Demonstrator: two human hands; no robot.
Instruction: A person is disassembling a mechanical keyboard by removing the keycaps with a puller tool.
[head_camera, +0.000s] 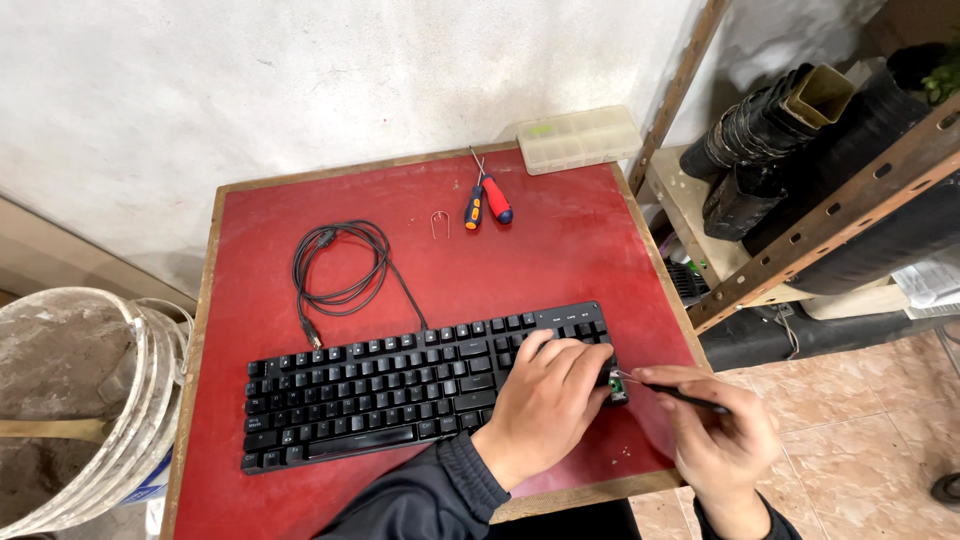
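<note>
A black keyboard (400, 390) lies across the near part of a red table (560, 250). My left hand (548, 400) rests palm down on the keyboard's right end, pressing on the keys there. My right hand (715, 430) is just off that right end and holds a thin dark tool (680, 394) like a pen. The tool's metal tip touches the keyboard's right corner, where a small green part shows. The keyboard's black cable (340, 265) lies coiled behind it.
Two screwdrivers with red-blue and orange handles (487, 200) and a small wire key puller (440, 224) lie at the table's back. A clear plastic compartment box (578, 138) sits at the back right corner. A dirty bucket (80, 400) stands at left, a metal shelf (830, 220) at right.
</note>
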